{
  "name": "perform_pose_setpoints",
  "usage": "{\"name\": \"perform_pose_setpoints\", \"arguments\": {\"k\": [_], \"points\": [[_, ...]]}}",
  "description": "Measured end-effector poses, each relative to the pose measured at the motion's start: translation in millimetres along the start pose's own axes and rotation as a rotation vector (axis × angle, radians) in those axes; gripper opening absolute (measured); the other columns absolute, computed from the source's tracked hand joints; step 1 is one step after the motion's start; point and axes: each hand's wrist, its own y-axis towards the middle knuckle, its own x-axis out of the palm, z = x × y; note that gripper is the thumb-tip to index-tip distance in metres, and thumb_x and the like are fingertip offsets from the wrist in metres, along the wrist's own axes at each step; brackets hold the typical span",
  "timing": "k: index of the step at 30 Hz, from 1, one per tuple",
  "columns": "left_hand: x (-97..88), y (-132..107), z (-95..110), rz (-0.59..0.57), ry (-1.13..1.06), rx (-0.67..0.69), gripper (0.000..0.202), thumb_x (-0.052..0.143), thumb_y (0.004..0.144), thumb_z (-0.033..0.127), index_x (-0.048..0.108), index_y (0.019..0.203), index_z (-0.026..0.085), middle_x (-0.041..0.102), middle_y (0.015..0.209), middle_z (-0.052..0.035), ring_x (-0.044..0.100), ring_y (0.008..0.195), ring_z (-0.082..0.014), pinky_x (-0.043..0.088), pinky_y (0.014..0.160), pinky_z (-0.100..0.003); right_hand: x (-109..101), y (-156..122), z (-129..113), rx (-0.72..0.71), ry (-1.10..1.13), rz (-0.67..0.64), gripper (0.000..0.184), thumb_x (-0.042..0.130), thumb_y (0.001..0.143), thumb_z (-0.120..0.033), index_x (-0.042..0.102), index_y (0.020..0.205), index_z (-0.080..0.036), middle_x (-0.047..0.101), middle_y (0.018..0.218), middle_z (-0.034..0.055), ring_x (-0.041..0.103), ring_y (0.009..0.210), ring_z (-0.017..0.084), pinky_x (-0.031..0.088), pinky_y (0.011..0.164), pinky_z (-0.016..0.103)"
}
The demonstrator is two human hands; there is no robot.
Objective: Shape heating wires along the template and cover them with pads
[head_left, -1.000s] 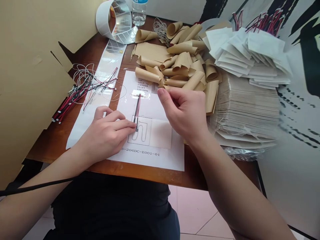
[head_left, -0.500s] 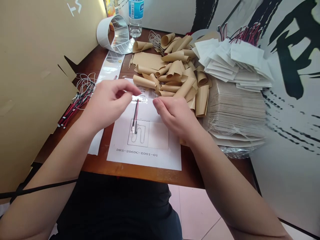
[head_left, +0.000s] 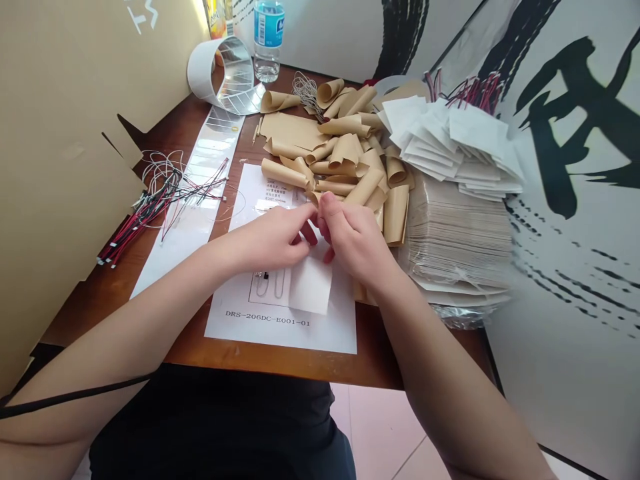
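My left hand (head_left: 289,237) and my right hand (head_left: 354,235) meet at the fingertips over the printed sheet (head_left: 280,327). Both are closed, thumbs against curled fingers. A thin white square sheet (head_left: 310,287) slants up beneath them, and my right fingers appear to pinch its upper edge. What my left fingertips hold, if anything, is hidden. Left of the square, a looped thin wire (head_left: 279,285) lies in a printed outline, with a small black connector end (head_left: 265,275) next to it. My left hand covers most of its leads.
Brown curled papers (head_left: 345,153) are heaped behind my hands. At right stands a wrapped stack of flat sheets (head_left: 457,240) topped with white pieces (head_left: 455,140). Red and black wires (head_left: 145,213) lie at left beside a label strip (head_left: 200,180). A water bottle (head_left: 269,40) stands behind.
My left hand has moved right and down to meet my right hand, whose fingertips stayed nearly in place. The white square has lifted from the sheet. The view has shifted slightly.
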Motion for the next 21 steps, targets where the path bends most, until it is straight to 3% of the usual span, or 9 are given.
{"name": "perform_pose_setpoints", "arguments": {"k": [3, 8, 11, 15, 21], "points": [[-5.3, -2, 1, -0.099, -0.038, 0.003, 0.037, 0.054, 0.078, 0.005, 0.062, 0.112, 0.019, 0.078, 0.104, -0.0036, 0.072, 0.09, -0.0164, 0.054, 0.079, -0.028, 1, 4, 6, 0.098, 0.111, 0.081, 0.069, 0.04, 0.09, -0.084, 0.047, 0.059, -0.023, 0.042, 0.053, -0.0026, 0.041, 0.045, 0.012, 0.035, 0.043, 0.028], [-18.5, -8, -2, -0.181, -0.081, 0.094, 0.027, 0.056, 0.08, 0.012, 0.072, 0.098, 0.021, 0.077, 0.094, 0.0001, 0.069, 0.086, -0.0147, 0.053, 0.077, -0.027, 2, 5, 10, 0.001, 0.152, 0.246, 0.065, 0.045, 0.091, -0.081, 0.049, 0.06, -0.024, 0.035, 0.051, -0.0047, 0.036, 0.046, 0.012, 0.032, 0.046, 0.028], [-27.6, -12, -5, -0.154, -0.064, 0.105, 0.024, 0.056, 0.078, 0.013, 0.075, 0.087, 0.022, 0.075, 0.097, -0.0002, 0.064, 0.081, -0.014, 0.051, 0.075, -0.027, 5, 1, 8, -0.055, 0.144, 0.194, 0.061, 0.047, 0.095, -0.074, 0.049, 0.062, -0.024, 0.035, 0.052, -0.0047, 0.036, 0.048, 0.012, 0.031, 0.049, 0.029], [-41.8, -18, -8, -0.201, -0.048, 0.015, 0.03, 0.054, 0.075, 0.015, 0.079, 0.087, 0.026, 0.073, 0.081, 0.0019, 0.059, 0.067, -0.0131, 0.046, 0.062, -0.027, 12, -4, 6, -0.141, 0.09, 0.078, 0.055, 0.045, 0.101, -0.063, 0.053, 0.065, -0.022, 0.041, 0.055, -0.0036, 0.039, 0.052, 0.012, 0.031, 0.053, 0.028], [-55.7, -25, -20, -0.237, -0.168, -0.048, 0.02, 0.066, 0.082, 0.033, 0.083, 0.092, 0.03, 0.08, 0.084, 0.0019, 0.07, 0.08, -0.0165, 0.051, 0.069, -0.026, 13, -6, -1, -0.241, -0.046, -0.026, 0.045, 0.056, 0.099, -0.048, 0.049, 0.063, -0.021, 0.043, 0.057, -0.0048, 0.037, 0.054, 0.01, 0.029, 0.054, 0.027]]}}
